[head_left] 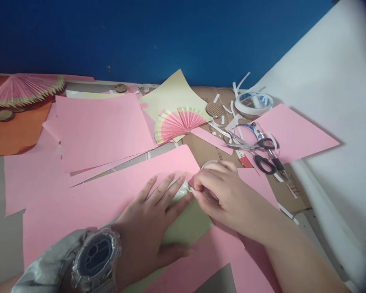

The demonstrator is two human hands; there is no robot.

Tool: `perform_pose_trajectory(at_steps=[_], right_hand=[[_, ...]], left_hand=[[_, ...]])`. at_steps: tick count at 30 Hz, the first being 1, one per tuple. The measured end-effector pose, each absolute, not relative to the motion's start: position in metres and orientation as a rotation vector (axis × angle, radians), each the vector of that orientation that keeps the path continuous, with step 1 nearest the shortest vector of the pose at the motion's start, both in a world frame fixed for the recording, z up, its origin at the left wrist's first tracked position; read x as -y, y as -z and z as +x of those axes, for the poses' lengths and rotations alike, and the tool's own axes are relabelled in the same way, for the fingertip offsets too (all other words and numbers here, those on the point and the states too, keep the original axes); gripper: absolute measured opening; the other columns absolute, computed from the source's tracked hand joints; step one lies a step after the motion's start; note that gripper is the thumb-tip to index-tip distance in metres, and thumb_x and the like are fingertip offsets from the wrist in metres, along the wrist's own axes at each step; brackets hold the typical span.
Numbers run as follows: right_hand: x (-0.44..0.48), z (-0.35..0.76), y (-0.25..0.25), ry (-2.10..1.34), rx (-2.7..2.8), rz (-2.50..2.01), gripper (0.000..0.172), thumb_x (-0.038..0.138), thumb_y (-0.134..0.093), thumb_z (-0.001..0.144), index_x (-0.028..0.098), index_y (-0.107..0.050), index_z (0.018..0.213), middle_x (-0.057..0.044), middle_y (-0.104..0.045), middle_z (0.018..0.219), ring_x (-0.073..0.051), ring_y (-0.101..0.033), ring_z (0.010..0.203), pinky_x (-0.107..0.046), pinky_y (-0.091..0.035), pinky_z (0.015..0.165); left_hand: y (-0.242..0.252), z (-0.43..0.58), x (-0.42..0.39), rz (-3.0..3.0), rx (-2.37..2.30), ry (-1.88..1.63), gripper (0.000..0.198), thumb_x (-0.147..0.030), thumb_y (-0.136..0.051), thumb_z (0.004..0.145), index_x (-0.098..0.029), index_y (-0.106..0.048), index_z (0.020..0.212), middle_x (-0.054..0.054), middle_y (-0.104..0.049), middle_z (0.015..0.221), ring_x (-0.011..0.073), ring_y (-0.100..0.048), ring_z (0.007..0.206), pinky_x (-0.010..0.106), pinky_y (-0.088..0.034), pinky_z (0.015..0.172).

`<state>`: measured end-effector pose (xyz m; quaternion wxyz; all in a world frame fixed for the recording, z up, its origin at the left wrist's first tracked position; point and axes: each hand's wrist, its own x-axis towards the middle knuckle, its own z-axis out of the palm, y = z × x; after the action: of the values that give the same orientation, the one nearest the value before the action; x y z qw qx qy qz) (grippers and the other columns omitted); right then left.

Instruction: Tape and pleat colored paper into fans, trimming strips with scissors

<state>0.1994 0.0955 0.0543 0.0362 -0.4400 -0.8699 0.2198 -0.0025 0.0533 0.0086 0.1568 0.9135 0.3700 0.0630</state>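
Note:
My left hand (158, 207), with a clear-cased watch (96, 256) on its wrist, lies flat with fingers spread over a light green paper sheet (189, 224). A shiny whitish strip of tape (180, 191) runs along that sheet's upper edge, between my fingers. My right hand (219, 191) is closed, thumb and forefinger pinching the end of the tape beside my left fingertips. Part of a tape roll's ring (210, 163) shows behind the right hand; most of it is hidden. Under the green sheet lies large pink paper (79, 215).
A pleated pink-and-green paper fan (184, 124) rests beyond my hands; another fan (27, 89) is at far left. Black-handled scissors (264, 156), a pen (276, 160), a white tape roll (253, 102) and paper scraps lie on cardboard (201, 148) at right. A blue wall (155, 36) stands behind.

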Motion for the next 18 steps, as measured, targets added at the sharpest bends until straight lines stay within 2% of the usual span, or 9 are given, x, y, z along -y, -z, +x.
perform_pose_trajectory(at_steps=[10, 15, 18], right_hand=[[-0.0956, 0.2001, -0.0554, -0.723, 2.66, -1.366, 0.016, 0.012, -0.044, 0.09, 0.021, -0.041, 0.077, 0.004, -0.05, 0.072, -0.014, -0.045, 0.074, -0.034, -0.029, 0.085], [-0.0956, 0.2032, -0.0511, -0.556, 2.546, -1.552, 0.011, 0.024, -0.051, 0.09, 0.023, -0.044, 0.082, 0.003, -0.054, 0.077, -0.018, -0.046, 0.083, -0.038, -0.027, 0.092], [-0.0973, 0.206, -0.0526, -0.585, 2.582, -1.531, 0.007, 0.029, -0.051, 0.09, 0.025, -0.048, 0.086, 0.004, -0.055, 0.08, -0.017, -0.046, 0.085, -0.039, -0.026, 0.094]], left_hand=[[-0.0128, -0.0039, -0.0532, 2.593, -1.069, -0.181, 0.073, -0.066, -0.036, 0.085, -0.024, -0.029, 0.144, 0.008, -0.015, 0.156, 0.0276, -0.012, 0.142, 0.048, -0.008, 0.114], [-0.0123, -0.0024, -0.0534, 2.594, -1.071, -0.199, 0.073, -0.066, -0.037, 0.085, -0.024, -0.029, 0.144, 0.008, -0.014, 0.156, 0.029, -0.01, 0.142, 0.049, -0.01, 0.113], [-0.0111, -0.0016, -0.0531, 2.59, -1.074, -0.201, 0.072, -0.067, -0.038, 0.084, -0.026, -0.033, 0.143, 0.008, -0.014, 0.156, 0.0301, -0.011, 0.142, 0.05, -0.01, 0.112]])
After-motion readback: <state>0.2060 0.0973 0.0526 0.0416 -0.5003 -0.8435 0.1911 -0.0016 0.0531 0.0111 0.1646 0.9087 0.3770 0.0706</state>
